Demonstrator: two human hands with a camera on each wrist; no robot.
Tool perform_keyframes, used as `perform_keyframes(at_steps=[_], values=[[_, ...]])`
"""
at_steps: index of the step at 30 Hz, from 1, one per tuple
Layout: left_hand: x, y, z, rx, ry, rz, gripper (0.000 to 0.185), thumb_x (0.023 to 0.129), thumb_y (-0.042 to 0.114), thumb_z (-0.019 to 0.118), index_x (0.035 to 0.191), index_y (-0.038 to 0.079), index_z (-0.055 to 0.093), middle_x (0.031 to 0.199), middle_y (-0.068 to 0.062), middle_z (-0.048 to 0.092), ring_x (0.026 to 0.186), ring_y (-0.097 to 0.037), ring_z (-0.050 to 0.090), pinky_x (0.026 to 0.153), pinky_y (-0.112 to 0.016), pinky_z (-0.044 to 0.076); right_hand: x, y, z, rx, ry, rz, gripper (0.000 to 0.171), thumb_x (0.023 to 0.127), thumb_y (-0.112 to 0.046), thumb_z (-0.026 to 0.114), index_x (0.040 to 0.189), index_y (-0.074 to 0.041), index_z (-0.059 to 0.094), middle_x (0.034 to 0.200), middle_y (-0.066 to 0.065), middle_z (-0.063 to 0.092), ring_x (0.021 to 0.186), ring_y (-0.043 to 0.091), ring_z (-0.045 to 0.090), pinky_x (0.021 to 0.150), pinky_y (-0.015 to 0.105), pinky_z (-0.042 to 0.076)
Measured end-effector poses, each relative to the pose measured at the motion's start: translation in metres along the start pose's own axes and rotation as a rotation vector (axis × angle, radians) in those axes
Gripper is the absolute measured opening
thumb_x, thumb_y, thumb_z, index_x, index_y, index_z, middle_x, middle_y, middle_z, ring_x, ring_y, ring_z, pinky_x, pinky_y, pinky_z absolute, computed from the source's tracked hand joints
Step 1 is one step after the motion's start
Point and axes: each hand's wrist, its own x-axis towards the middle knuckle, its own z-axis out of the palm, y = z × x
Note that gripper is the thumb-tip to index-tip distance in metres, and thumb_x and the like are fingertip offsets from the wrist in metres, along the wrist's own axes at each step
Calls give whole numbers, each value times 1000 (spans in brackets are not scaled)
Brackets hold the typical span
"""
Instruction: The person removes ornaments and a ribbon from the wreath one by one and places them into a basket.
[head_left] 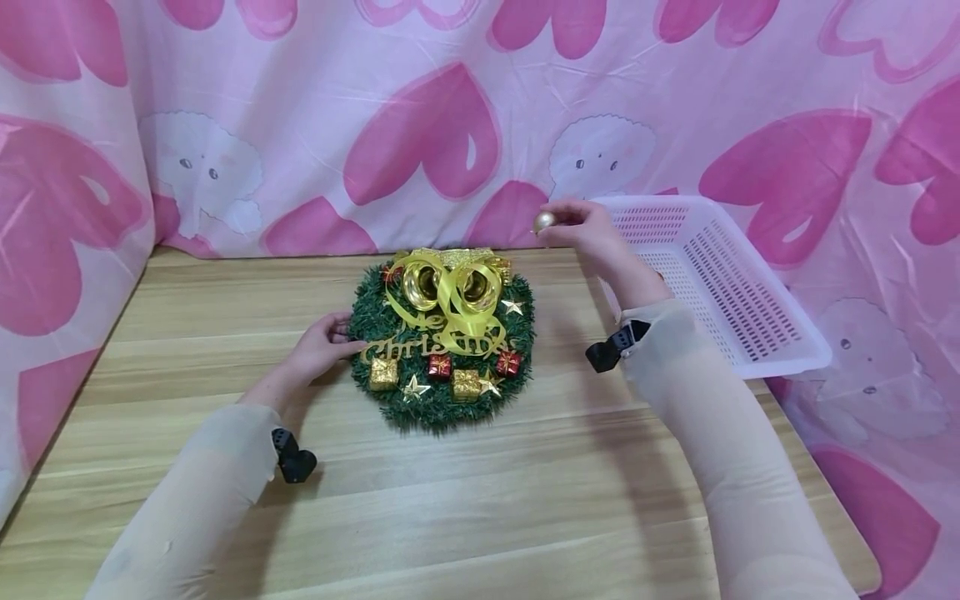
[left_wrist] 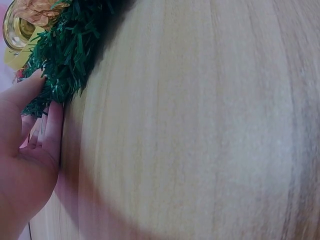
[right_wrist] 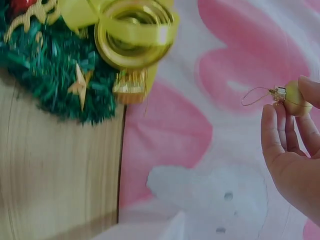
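A green tinsel Christmas wreath [head_left: 435,414] lies on the table, bearing gold bells [head_left: 422,287], a yellow ribbon, small gift boxes, stars and gold "Christmas" lettering. At its left edge my left hand [head_left: 324,344] holds the tinsel; in the left wrist view the thumb lies over the greenery, with fingers at its underside. My right hand [head_left: 588,236] is raised to the wreath's upper right, apart from it. Between thumb and fingers it pinches a small gold bauble [right_wrist: 295,98], whose thin hanging loop sticks out freely.
A white plastic basket [head_left: 780,292] stands at the right of the wooden table [head_left: 465,500], behind my right forearm. A pink heart-print cloth [head_left: 300,125] hangs along the back and sides. Each wrist carries a small black camera.
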Motion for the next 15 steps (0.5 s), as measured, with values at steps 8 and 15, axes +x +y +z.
perform_keyframes(at_steps=[8,15], values=[[-1,-1,0,-5,-4,10,77,88,21,63,146,-3,19,131,-25,39,112,-30,42,94,-33,41,1,13,-28,23,98,74,43,84,-8,66,125,-7,56,103,-7,55,96,8,50,90,23,45],[0,-1,0,-1,2,9,76,88,20,63,145,-4,20,131,-26,39,112,-31,42,97,-38,41,0,28,-52,57,187,181,42,86,-18,67,126,-13,56,104,-7,54,101,10,48,104,36,39]])
